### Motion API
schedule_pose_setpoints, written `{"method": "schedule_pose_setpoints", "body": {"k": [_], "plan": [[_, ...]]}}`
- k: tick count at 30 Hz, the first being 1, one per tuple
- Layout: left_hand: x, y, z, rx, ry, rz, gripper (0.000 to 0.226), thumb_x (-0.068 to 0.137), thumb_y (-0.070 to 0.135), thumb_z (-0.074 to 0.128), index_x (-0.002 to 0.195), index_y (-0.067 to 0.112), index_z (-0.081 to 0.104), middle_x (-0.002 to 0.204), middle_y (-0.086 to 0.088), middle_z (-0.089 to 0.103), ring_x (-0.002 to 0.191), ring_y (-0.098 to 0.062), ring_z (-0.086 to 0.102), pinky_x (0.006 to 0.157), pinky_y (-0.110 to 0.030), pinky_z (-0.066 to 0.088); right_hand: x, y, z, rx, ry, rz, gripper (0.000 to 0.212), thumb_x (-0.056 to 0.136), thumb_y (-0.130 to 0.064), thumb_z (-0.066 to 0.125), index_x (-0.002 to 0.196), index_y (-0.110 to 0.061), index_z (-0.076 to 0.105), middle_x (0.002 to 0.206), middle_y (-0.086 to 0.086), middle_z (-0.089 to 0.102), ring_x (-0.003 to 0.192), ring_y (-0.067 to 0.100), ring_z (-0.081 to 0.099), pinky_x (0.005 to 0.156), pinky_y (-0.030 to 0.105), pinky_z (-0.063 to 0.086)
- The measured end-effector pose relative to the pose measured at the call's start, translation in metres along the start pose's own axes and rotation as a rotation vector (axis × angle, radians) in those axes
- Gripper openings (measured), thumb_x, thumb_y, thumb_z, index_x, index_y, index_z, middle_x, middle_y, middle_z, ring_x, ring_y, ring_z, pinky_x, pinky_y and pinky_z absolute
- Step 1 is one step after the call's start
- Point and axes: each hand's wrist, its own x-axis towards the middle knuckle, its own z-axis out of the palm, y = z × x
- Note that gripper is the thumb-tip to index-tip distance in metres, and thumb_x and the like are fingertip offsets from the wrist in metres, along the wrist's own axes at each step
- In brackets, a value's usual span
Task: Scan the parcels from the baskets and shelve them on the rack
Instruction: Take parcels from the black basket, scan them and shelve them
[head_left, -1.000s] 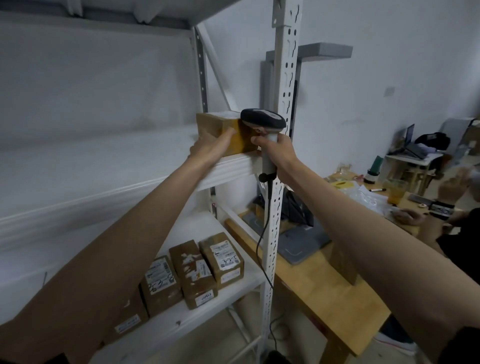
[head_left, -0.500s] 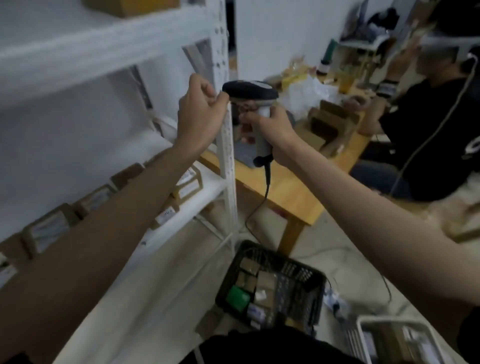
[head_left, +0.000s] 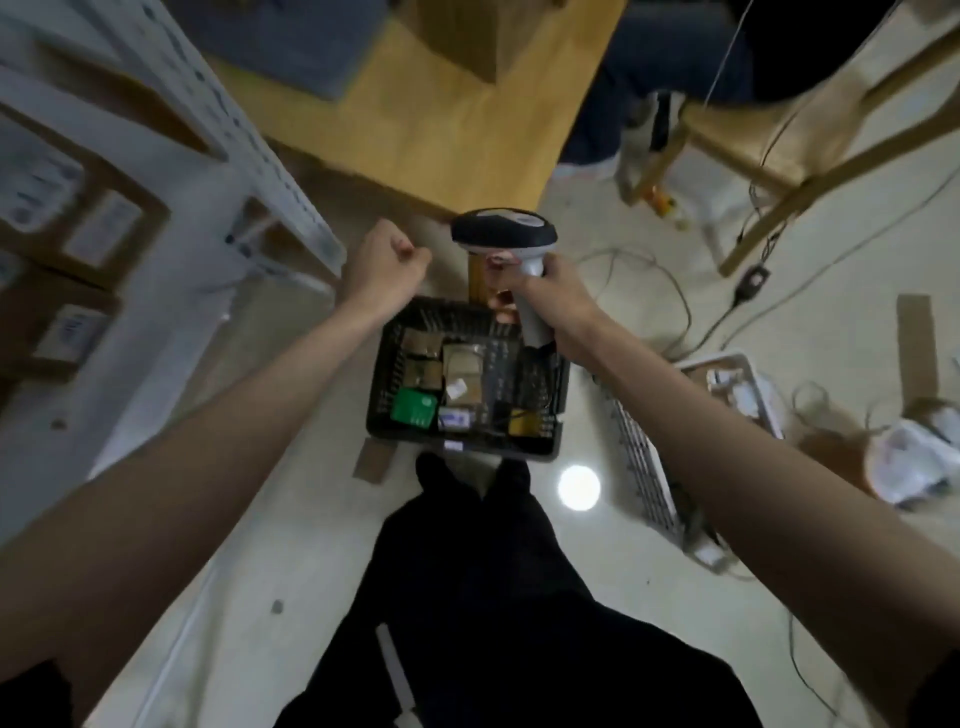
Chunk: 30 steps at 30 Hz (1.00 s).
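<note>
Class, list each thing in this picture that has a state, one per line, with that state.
Left hand: fist, holding nothing.
Right hand: grips the barcode scanner.
Black basket: on the floor, holding parcels.
Green parcel: lying in the black basket.
White basket: on the floor.

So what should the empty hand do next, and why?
Probably reach down and pick one parcel out of the black basket. The left hand is curled and holds nothing, just above the basket's far edge, while the right hand grips the scanner. Several small parcels, like the green one, lie in the basket, not yet scanned or shelved.
</note>
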Motion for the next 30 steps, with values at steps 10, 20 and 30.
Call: {"method": "schedule_pose_setpoints", "body": {"k": [10,20,30], "plan": [[-0.008,-0.092,0.149,0.137,-0.347,-0.200,0.018,0.091,0.042,0.061,0.083,0.026,0.056,0.081,0.007,0.060,0.075,-0.013,0.058,0.066,-0.032,0.045,0.031,0.152,-0.064,0.196,0.175,0.286,0.003,0.093,-0.005,0.065,0.091,-0.006,0.064,0.082,0.015,0.063,0.066,0.021,0.057,0.059,0.031,0.049],[-0.001,-0.132,0.303,0.243,-0.697,-0.263,0.020,0.100,0.035,0.055,0.087,0.019,0.053,0.082,-0.001,0.055,0.082,-0.023,0.055,0.073,-0.034,0.042,0.065,0.312,-0.102,0.361,0.361,0.550,0.004,0.094,-0.003,0.058,0.097,-0.001,0.060,0.084,0.016,0.064,0.066,0.024,0.059,0.056,0.030,0.053],[0.022,-0.189,0.446,0.333,-0.780,-0.262,0.019,0.101,0.028,0.054,0.106,0.012,0.063,0.103,-0.004,0.063,0.103,-0.025,0.059,0.086,-0.036,0.047,0.109,0.424,-0.104,0.495,0.345,0.586,0.005,0.095,0.003,0.055,0.095,0.000,0.059,0.091,0.020,0.061,0.073,0.026,0.058,0.067,0.033,0.055]]}}
